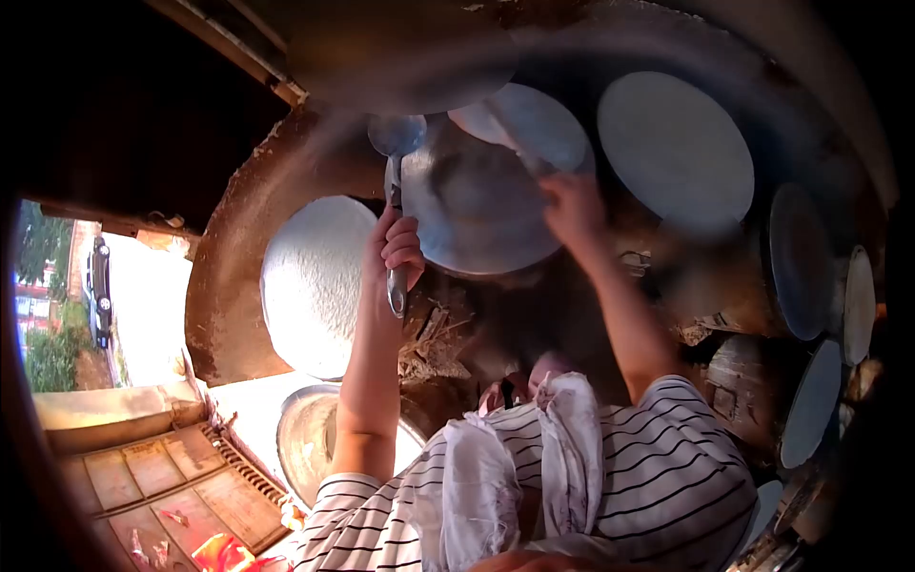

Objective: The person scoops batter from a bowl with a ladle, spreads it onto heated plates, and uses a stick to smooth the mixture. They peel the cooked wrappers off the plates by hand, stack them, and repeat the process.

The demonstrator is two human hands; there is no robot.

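Both arms are up inside the round clay oven [238, 276], hands well apart: the left hand [396, 250] is fisted tight around the handle of a metal ladle [395, 153], whose bowl sits above the fist near the oven's upper wall. The right hand [572, 212] is pressed to the right edge of a blurred flatbread [477, 205] between the hands, though its grip is too smeared to tell. More flatbreads [675, 148] cling along the wall to the right, one large flatbread [315, 281] sits just left of the left forearm, and the striped sleeves [667, 477] fill the lower edge.
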